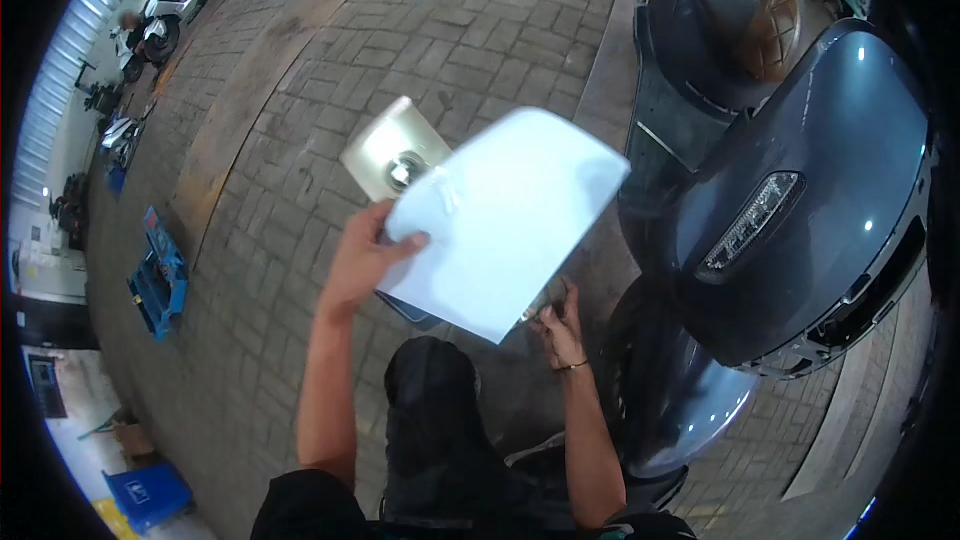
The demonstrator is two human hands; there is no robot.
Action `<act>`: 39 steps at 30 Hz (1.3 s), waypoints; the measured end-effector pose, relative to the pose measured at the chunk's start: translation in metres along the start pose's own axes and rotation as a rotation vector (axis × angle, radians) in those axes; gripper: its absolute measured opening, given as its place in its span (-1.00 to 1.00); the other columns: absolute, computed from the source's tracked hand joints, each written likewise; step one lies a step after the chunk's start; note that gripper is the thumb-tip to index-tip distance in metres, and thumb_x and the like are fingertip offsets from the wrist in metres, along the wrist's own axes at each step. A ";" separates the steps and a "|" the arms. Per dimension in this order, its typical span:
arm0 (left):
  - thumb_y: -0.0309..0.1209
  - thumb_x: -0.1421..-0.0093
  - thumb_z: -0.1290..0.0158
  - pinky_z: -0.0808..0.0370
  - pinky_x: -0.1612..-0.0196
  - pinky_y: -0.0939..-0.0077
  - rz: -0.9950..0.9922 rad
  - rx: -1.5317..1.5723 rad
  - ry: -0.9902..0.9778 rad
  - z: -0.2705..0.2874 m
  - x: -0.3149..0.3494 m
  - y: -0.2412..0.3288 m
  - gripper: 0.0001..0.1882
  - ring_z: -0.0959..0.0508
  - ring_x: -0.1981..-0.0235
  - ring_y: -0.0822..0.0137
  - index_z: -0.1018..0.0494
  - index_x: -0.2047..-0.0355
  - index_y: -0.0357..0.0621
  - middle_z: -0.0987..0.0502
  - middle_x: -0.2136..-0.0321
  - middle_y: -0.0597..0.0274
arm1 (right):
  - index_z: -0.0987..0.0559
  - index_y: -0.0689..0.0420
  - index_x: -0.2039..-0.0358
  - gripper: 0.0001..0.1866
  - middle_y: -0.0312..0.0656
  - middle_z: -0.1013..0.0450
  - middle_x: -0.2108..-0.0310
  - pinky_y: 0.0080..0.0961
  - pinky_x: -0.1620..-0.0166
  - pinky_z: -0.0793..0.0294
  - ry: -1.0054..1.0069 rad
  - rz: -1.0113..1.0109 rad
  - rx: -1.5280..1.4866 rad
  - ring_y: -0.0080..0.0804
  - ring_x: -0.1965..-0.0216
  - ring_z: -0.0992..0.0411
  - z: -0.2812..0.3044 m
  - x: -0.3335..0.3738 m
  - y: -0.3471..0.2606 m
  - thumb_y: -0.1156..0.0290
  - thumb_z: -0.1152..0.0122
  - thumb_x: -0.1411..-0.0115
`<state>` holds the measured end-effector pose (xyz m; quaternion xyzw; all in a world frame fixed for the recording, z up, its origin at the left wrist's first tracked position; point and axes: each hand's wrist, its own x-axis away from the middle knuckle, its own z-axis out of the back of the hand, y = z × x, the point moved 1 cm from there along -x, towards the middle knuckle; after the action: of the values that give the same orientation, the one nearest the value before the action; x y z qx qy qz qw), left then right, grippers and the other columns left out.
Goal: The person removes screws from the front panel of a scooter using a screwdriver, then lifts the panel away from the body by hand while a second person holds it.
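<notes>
A large white sheet of paper (pixel 505 210) is pinched at its left edge between the thumb and fingers of my left hand (pixel 365 255). Below the sheet's lower right edge, my right hand (pixel 562 332) is closed around a small thing that the paper partly covers; its kind cannot be made out. Just beyond the sheet lies a shiny pale-gold square metal tray (pixel 375 155), with a small round metal part (pixel 404 172) on it. Under the paper's lower left side shows the rim of a dark object (pixel 408 312), mostly hidden.
Close on my right stands a dark grey-blue scooter (pixel 810 200) with a brown-patterned seat (pixel 770 15). An open blue toolbox (pixel 160 275) sits on the paving at left. Further off are a white scooter (pixel 185 5) and a blue bin (pixel 148 495).
</notes>
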<state>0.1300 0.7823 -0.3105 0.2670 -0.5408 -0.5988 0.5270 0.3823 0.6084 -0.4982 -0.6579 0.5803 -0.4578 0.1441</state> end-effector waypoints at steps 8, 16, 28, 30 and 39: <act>-0.58 -0.23 -0.13 -0.53 0.08 0.41 -0.224 0.362 0.333 -0.001 -0.011 0.035 -0.63 -0.63 0.20 0.26 -0.49 -0.03 -0.53 -0.64 0.15 0.01 | -0.01 0.13 -0.50 -0.02 0.01 -0.08 -0.41 -0.18 -0.42 -0.09 -0.003 0.554 0.335 -0.04 -0.41 -0.11 -0.045 -0.017 -0.107 0.30 -0.39 -0.22; -0.55 -0.23 -0.20 -0.49 0.06 0.32 -0.130 0.494 0.295 -0.053 -0.110 0.060 -0.60 -0.58 0.18 0.22 -0.48 -0.06 -0.45 -0.60 0.14 0.05 | -0.36 0.24 -0.28 -0.29 0.10 -0.31 -0.20 -0.28 -0.13 -0.47 0.201 0.818 0.483 -0.09 -0.11 -0.44 -0.074 0.111 -0.171 0.44 -0.41 -0.13; -0.62 -0.18 -0.23 -0.49 0.13 0.33 -0.026 0.967 -0.051 -0.302 -0.247 0.064 -0.74 -0.61 0.23 0.22 -0.47 0.13 -0.45 -0.63 0.21 0.00 | -0.37 0.23 -0.24 -0.44 0.04 -0.19 -0.26 -0.05 -0.38 -0.08 1.537 1.328 1.572 -0.02 -0.36 -0.11 -0.044 0.085 -0.212 0.11 -0.06 -0.39; -0.60 -0.15 -0.26 -0.48 0.14 0.34 -0.034 0.918 -0.022 -0.327 -0.240 0.074 -0.77 -0.61 0.25 0.23 -0.49 0.21 -0.41 -0.63 0.25 0.02 | -0.36 0.19 -0.25 -0.40 0.00 -0.14 -0.30 0.00 -0.41 0.04 1.563 1.362 1.471 -0.03 -0.40 -0.02 -0.034 0.083 -0.205 0.00 0.03 -0.39; -0.58 -0.07 -0.31 -0.51 0.14 0.33 -0.173 0.733 -0.159 -0.382 -0.306 0.035 -0.71 -0.65 0.28 0.20 -0.54 0.20 -0.43 -0.67 0.30 -0.03 | -0.31 0.18 -0.25 -0.37 -0.01 -0.12 -0.30 0.03 -0.43 0.10 1.674 1.464 1.446 -0.07 -0.41 0.00 -0.035 0.063 -0.202 -0.05 0.14 -0.39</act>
<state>0.5743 0.9289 -0.4590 0.4349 -0.7338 -0.4267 0.3005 0.4770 0.6212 -0.3059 0.5082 0.3389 -0.7433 0.2727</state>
